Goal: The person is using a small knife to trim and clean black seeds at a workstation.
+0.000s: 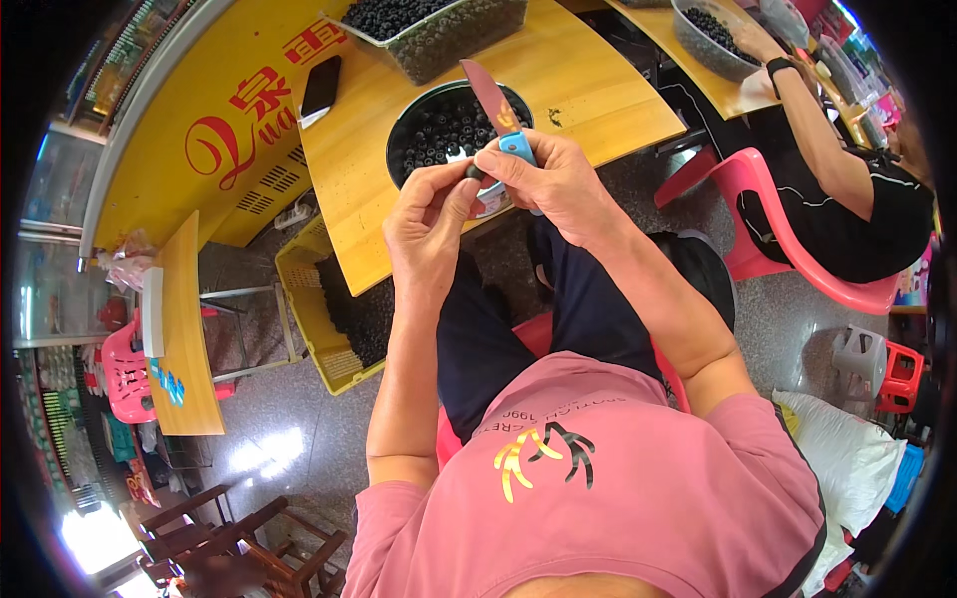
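My right hand (558,184) grips the blue handle of a knife (486,95), whose reddish-brown blade with gold marks points up and away to the left. Pinched in the fingers of my left hand (424,221) is a small dark round piece (476,172), close to my right thumb. It is too small to tell its kind. Both hands meet over the near side of a dark-rimmed bowl (392,149), which holds many dark round pieces (439,135).
A clear plastic tub (429,62) of dark pieces stands behind the bowl on the wooden table (623,105). There is a phone (321,85) at left. Below sits a yellow basket (309,289) with dark contents. At right, another person (832,164) reaches into a second tub (733,66).
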The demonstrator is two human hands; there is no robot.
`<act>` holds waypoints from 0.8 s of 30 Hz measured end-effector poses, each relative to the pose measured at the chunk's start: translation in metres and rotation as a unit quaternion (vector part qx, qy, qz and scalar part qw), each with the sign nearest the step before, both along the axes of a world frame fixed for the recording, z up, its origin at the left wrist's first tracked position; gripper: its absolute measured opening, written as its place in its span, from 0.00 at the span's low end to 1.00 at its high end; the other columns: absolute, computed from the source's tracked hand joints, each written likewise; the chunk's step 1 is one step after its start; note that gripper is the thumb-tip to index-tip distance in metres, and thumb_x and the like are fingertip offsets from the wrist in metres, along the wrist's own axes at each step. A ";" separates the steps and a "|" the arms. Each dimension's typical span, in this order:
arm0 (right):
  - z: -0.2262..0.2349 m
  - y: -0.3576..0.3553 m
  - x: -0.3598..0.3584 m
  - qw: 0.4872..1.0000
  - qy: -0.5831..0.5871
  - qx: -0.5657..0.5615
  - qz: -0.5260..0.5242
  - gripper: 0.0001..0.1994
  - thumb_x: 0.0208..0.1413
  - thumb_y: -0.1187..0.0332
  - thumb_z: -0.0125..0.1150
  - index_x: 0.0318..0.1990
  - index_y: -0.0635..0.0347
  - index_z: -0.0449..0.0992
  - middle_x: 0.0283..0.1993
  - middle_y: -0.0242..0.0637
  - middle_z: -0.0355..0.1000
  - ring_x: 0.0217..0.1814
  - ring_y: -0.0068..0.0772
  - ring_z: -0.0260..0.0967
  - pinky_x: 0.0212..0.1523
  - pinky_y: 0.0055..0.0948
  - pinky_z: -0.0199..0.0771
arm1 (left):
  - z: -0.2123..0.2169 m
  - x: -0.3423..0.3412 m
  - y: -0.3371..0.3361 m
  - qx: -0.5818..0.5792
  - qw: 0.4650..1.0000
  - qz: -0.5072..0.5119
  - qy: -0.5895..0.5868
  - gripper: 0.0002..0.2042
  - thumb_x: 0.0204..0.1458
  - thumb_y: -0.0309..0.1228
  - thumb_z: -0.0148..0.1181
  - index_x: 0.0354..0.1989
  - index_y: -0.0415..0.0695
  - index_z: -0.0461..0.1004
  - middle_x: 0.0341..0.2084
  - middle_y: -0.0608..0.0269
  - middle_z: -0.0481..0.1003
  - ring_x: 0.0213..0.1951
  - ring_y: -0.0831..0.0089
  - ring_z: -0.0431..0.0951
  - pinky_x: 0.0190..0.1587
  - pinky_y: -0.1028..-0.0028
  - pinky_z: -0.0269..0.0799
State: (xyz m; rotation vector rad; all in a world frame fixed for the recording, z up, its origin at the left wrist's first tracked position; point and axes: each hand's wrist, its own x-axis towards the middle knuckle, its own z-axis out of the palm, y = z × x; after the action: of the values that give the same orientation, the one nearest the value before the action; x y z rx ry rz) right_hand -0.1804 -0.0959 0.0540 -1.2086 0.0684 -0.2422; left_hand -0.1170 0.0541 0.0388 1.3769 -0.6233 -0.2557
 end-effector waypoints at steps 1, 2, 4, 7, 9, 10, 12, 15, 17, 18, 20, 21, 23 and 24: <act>0.001 0.001 0.000 1.000 0.000 0.002 -0.003 0.09 0.58 0.63 0.62 0.38 0.60 0.77 0.23 0.20 0.64 0.21 0.09 0.55 0.20 0.14 0.50 | 0.000 -0.001 0.000 0.000 1.000 0.000 0.000 0.09 0.56 0.23 0.59 0.45 0.35 0.75 0.37 0.64 0.75 0.38 0.79 0.75 0.39 0.79 0.76; 0.001 0.002 -0.001 1.000 0.000 0.005 -0.005 0.10 0.59 0.63 0.62 0.38 0.60 0.77 0.23 0.20 0.65 0.21 0.09 0.55 0.20 0.14 0.50 | -0.001 -0.001 0.000 -0.017 1.000 0.006 0.015 0.09 0.56 0.23 0.59 0.45 0.35 0.75 0.36 0.63 0.75 0.37 0.79 0.76 0.39 0.79 0.76; 0.001 0.005 0.000 1.000 -0.012 -0.024 -0.010 0.10 0.59 0.63 0.62 0.38 0.60 0.77 0.23 0.20 0.65 0.21 0.08 0.55 0.20 0.14 0.50 | -0.003 -0.003 -0.001 -0.035 0.999 0.012 0.030 0.09 0.56 0.24 0.59 0.44 0.35 0.75 0.35 0.63 0.76 0.35 0.79 0.76 0.39 0.79 0.76; 0.002 0.007 0.000 0.999 -0.024 -0.036 -0.009 0.09 0.59 0.63 0.62 0.39 0.60 0.77 0.24 0.20 0.65 0.22 0.08 0.55 0.21 0.13 0.50 | -0.005 -0.004 -0.001 -0.062 0.997 0.021 0.046 0.09 0.56 0.25 0.59 0.44 0.35 0.76 0.35 0.63 0.76 0.34 0.79 0.76 0.39 0.78 0.76; 0.005 0.006 -0.001 1.000 -0.024 -0.020 -0.002 0.09 0.59 0.63 0.62 0.39 0.60 0.77 0.24 0.20 0.66 0.22 0.08 0.55 0.21 0.13 0.50 | -0.006 -0.004 -0.001 -0.071 0.996 0.023 0.045 0.08 0.57 0.25 0.59 0.43 0.35 0.76 0.34 0.64 0.76 0.33 0.79 0.76 0.38 0.78 0.75; 0.005 0.004 -0.002 1.000 -0.018 -0.014 0.013 0.09 0.59 0.64 0.62 0.39 0.60 0.77 0.25 0.20 0.66 0.23 0.08 0.55 0.21 0.13 0.51 | -0.006 -0.006 -0.001 -0.072 0.996 0.023 0.044 0.08 0.57 0.25 0.59 0.43 0.35 0.76 0.34 0.64 0.76 0.33 0.79 0.76 0.38 0.78 0.75; 0.007 0.003 -0.002 0.999 -0.012 -0.007 0.029 0.09 0.59 0.64 0.61 0.39 0.60 0.77 0.25 0.20 0.66 0.23 0.08 0.56 0.21 0.13 0.51 | -0.004 -0.009 -0.001 -0.076 0.996 0.037 0.036 0.09 0.57 0.24 0.59 0.44 0.34 0.76 0.31 0.63 0.76 0.32 0.77 0.74 0.37 0.79 0.70; 0.007 0.003 -0.002 0.999 0.013 -0.016 0.032 0.09 0.58 0.64 0.61 0.39 0.60 0.77 0.27 0.21 0.67 0.25 0.08 0.58 0.23 0.12 0.54 | -0.007 -0.007 0.001 -0.049 0.997 0.055 -0.040 0.08 0.54 0.20 0.61 0.41 0.35 0.76 0.35 0.64 0.74 0.33 0.79 0.75 0.37 0.79 0.74; 0.000 0.004 0.002 0.998 0.015 -0.066 0.011 0.09 0.58 0.64 0.61 0.38 0.61 0.76 0.29 0.21 0.68 0.28 0.08 0.59 0.26 0.13 0.57 | -0.009 -0.006 0.003 -0.019 0.994 0.069 -0.085 0.08 0.52 0.19 0.61 0.41 0.35 0.76 0.35 0.63 0.73 0.33 0.79 0.75 0.37 0.80 0.74; -0.002 0.005 0.002 0.998 0.015 -0.067 0.011 0.09 0.58 0.64 0.61 0.38 0.61 0.76 0.29 0.21 0.68 0.28 0.08 0.59 0.26 0.13 0.57 | -0.010 -0.005 0.005 0.012 0.988 0.084 -0.130 0.08 0.51 0.17 0.61 0.40 0.34 0.75 0.36 0.63 0.73 0.34 0.79 0.75 0.36 0.80 0.73; -0.004 0.008 0.004 0.985 -0.004 -0.171 0.000 0.09 0.58 0.64 0.62 0.37 0.61 0.76 0.30 0.21 0.67 0.30 0.09 0.59 0.28 0.14 0.59 | -0.013 -0.004 0.015 0.028 0.986 0.083 -0.141 0.08 0.51 0.16 0.61 0.40 0.34 0.75 0.36 0.62 0.73 0.33 0.79 0.75 0.37 0.81 0.72; -0.005 0.009 0.005 0.981 -0.015 -0.192 0.013 0.09 0.57 0.64 0.62 0.36 0.62 0.75 0.29 0.21 0.65 0.31 0.10 0.58 0.29 0.16 0.60 | -0.014 -0.004 0.022 0.044 0.984 0.082 -0.152 0.08 0.50 0.16 0.61 0.39 0.34 0.75 0.35 0.61 0.73 0.33 0.78 0.75 0.37 0.81 0.72; -0.002 0.012 0.004 0.972 0.003 -0.234 0.020 0.09 0.57 0.64 0.62 0.36 0.62 0.75 0.28 0.21 0.65 0.31 0.11 0.58 0.30 0.16 0.60 | -0.019 -0.002 0.037 0.043 0.985 0.088 -0.144 0.08 0.50 0.16 0.61 0.39 0.34 0.75 0.34 0.62 0.73 0.33 0.78 0.75 0.37 0.81 0.71; -0.001 0.013 0.004 0.961 0.021 -0.275 0.027 0.09 0.57 0.64 0.62 0.36 0.62 0.75 0.28 0.21 0.65 0.32 0.11 0.58 0.31 0.16 0.61 | -0.019 0.000 0.046 0.042 0.985 0.094 -0.136 0.08 0.50 0.16 0.61 0.39 0.35 0.75 0.34 0.62 0.73 0.33 0.78 0.75 0.38 0.81 0.71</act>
State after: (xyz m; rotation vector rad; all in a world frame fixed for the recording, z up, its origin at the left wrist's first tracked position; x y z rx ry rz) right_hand -0.1767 -0.0825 0.0535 -1.7686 0.0033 -0.1914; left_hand -0.1166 0.1006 0.0195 1.5562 -0.7075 0.0602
